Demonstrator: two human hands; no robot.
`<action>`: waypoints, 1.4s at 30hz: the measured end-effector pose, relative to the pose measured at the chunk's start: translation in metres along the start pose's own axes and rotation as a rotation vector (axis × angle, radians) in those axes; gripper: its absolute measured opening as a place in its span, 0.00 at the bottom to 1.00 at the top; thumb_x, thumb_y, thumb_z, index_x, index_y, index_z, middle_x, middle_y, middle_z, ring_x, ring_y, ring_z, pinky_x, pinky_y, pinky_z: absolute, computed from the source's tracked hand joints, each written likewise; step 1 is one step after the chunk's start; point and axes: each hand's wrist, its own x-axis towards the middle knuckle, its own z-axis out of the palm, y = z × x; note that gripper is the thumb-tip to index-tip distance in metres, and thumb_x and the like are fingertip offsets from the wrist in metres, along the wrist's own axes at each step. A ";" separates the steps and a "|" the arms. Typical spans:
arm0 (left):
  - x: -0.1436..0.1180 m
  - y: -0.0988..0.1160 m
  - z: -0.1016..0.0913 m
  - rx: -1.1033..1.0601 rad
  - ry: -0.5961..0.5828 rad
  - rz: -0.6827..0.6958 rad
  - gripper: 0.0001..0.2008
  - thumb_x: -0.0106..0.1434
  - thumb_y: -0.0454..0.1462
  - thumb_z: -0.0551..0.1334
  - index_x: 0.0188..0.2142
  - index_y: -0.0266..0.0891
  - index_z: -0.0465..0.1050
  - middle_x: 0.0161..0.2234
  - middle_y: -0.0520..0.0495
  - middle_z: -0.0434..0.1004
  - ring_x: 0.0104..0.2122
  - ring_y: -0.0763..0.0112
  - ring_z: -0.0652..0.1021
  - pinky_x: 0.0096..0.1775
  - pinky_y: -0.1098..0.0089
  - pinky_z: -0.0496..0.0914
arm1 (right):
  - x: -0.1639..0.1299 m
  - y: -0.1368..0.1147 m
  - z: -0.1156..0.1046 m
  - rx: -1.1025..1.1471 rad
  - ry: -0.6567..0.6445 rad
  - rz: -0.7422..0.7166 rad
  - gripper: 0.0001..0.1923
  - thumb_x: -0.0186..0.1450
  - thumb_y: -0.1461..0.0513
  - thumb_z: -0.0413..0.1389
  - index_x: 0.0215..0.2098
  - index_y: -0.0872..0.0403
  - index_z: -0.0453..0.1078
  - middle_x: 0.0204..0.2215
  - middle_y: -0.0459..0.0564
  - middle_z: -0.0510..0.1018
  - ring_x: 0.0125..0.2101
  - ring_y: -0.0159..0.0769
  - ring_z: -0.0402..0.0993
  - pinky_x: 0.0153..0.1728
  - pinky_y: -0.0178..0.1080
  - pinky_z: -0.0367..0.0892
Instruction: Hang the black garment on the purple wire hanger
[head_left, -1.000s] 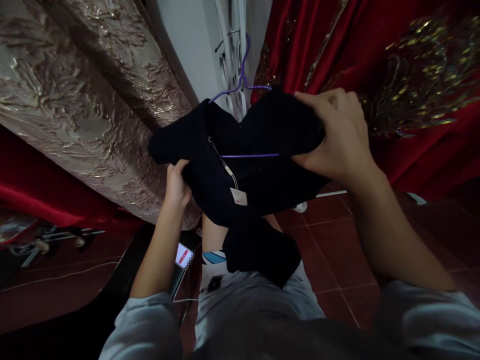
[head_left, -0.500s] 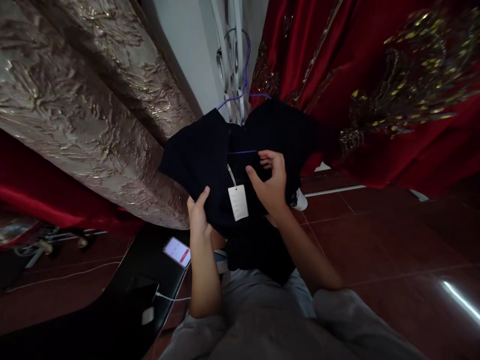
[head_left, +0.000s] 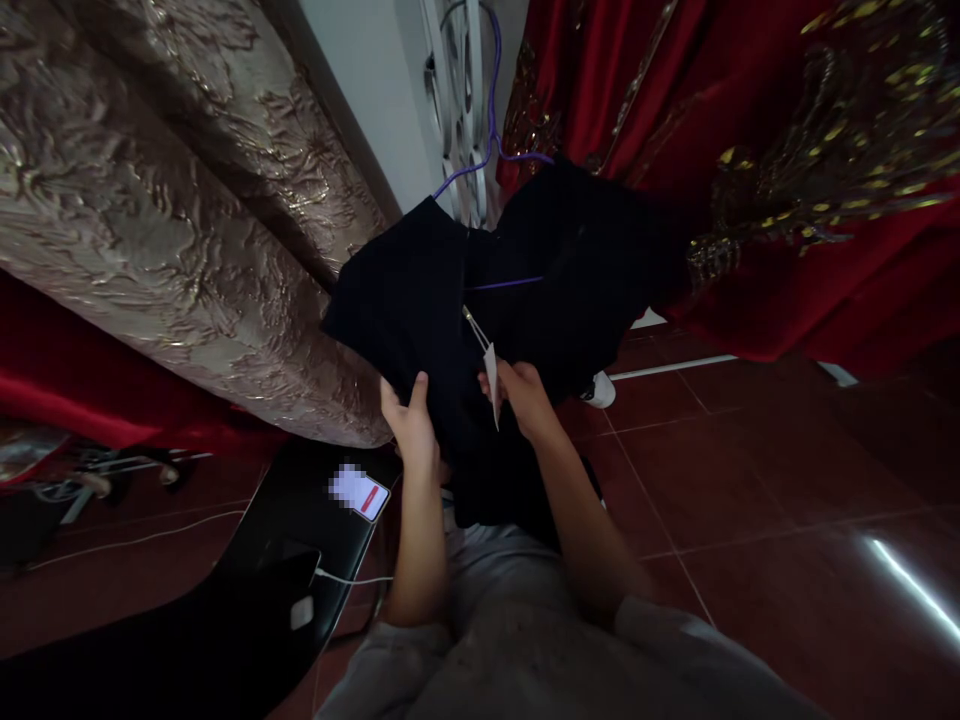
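A black or very dark navy garment (head_left: 405, 285) hangs in front of me on a purple wire hanger (head_left: 493, 130), its neck opening spread. Part of the hanger's lower bar shows inside the opening. My left hand (head_left: 416, 430) grips the garment's lower left edge, thumb on the front and fingers mostly behind the cloth. From a loop at the opening's edge dangles a white hang tag (head_left: 491, 385), turned nearly edge-on. My right hand (head_left: 525, 395) is closed at the tag, with fingertips on one side and thumb on the other. The dark cloth hides detail around both hands.
A black seat or bench (head_left: 247, 560) at the lower left bears a lit phone (head_left: 367, 497), a dark device with a white cable and a small white case (head_left: 301, 612). Patterned beige fabric (head_left: 150, 220) and red sequinned fabric (head_left: 787, 290) flank a metal folding lattice (head_left: 459, 120).
My right hand has come down from the neck opening to the tag and closed on it. The tag has turned from face-on to edge-on. My left hand keeps its grip.
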 end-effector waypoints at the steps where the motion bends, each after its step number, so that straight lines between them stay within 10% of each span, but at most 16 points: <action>1: -0.003 -0.002 0.002 0.082 0.053 0.139 0.27 0.62 0.37 0.71 0.59 0.45 0.68 0.64 0.43 0.69 0.65 0.62 0.70 0.69 0.61 0.60 | -0.002 -0.003 -0.001 -0.027 0.059 -0.009 0.28 0.60 0.43 0.62 0.18 0.52 0.58 0.16 0.44 0.64 0.18 0.27 0.58 0.20 0.33 0.52; 4: -0.015 -0.003 0.008 0.309 0.112 0.432 0.29 0.64 0.37 0.69 0.63 0.45 0.64 0.67 0.41 0.62 0.70 0.61 0.63 0.71 0.59 0.52 | -0.007 -0.011 -0.004 -0.057 0.081 -0.038 0.30 0.59 0.41 0.63 0.18 0.53 0.61 0.14 0.43 0.63 0.17 0.26 0.56 0.19 0.34 0.51; 10: -0.039 -0.009 0.027 0.253 -0.542 0.137 0.12 0.71 0.45 0.62 0.49 0.45 0.77 0.40 0.45 0.80 0.41 0.61 0.79 0.46 0.66 0.73 | -0.008 -0.007 -0.010 -0.090 0.085 -0.138 0.30 0.60 0.41 0.63 0.17 0.54 0.61 0.15 0.42 0.63 0.19 0.26 0.56 0.20 0.33 0.51; 18: -0.033 0.031 0.038 0.069 -0.272 0.065 0.16 0.71 0.51 0.62 0.42 0.43 0.81 0.27 0.50 0.77 0.23 0.72 0.74 0.26 0.74 0.65 | -0.006 -0.005 -0.028 -0.230 0.068 -0.132 0.26 0.61 0.47 0.62 0.16 0.53 0.61 0.13 0.42 0.61 0.16 0.25 0.53 0.19 0.34 0.47; 23: -0.006 0.056 0.071 0.148 -0.410 0.358 0.18 0.75 0.49 0.56 0.49 0.42 0.80 0.45 0.43 0.83 0.44 0.63 0.81 0.49 0.65 0.74 | -0.018 -0.015 -0.025 -0.310 -0.086 -0.097 0.22 0.62 0.50 0.59 0.17 0.55 0.67 0.13 0.45 0.67 0.16 0.27 0.59 0.20 0.33 0.52; 26: 0.003 0.044 0.077 0.445 -0.551 0.488 0.16 0.74 0.45 0.58 0.52 0.42 0.80 0.58 0.40 0.77 0.64 0.53 0.70 0.68 0.51 0.58 | -0.022 -0.018 -0.026 -0.333 -0.109 -0.146 0.20 0.65 0.54 0.56 0.18 0.55 0.70 0.16 0.47 0.72 0.19 0.28 0.65 0.23 0.33 0.57; 31: -0.011 0.033 0.056 0.704 -0.588 0.478 0.20 0.73 0.46 0.59 0.60 0.43 0.74 0.70 0.40 0.61 0.75 0.45 0.47 0.71 0.39 0.39 | -0.022 -0.017 -0.031 -0.405 -0.158 -0.159 0.25 0.68 0.50 0.56 0.19 0.56 0.69 0.17 0.46 0.71 0.20 0.28 0.65 0.23 0.33 0.55; 37: -0.033 0.018 0.037 0.504 -0.367 0.477 0.21 0.71 0.40 0.62 0.63 0.48 0.68 0.71 0.42 0.57 0.73 0.53 0.53 0.72 0.48 0.51 | -0.025 -0.023 -0.027 -0.308 -0.059 -0.165 0.30 0.64 0.42 0.60 0.19 0.57 0.68 0.14 0.42 0.63 0.18 0.25 0.55 0.20 0.33 0.49; 42: -0.039 -0.020 0.031 0.174 -0.413 0.077 0.11 0.72 0.39 0.59 0.53 0.44 0.70 0.48 0.44 0.77 0.50 0.64 0.79 0.54 0.62 0.74 | -0.027 -0.026 -0.024 -0.225 -0.086 -0.188 0.28 0.66 0.42 0.59 0.24 0.57 0.71 0.17 0.43 0.67 0.19 0.25 0.60 0.22 0.32 0.53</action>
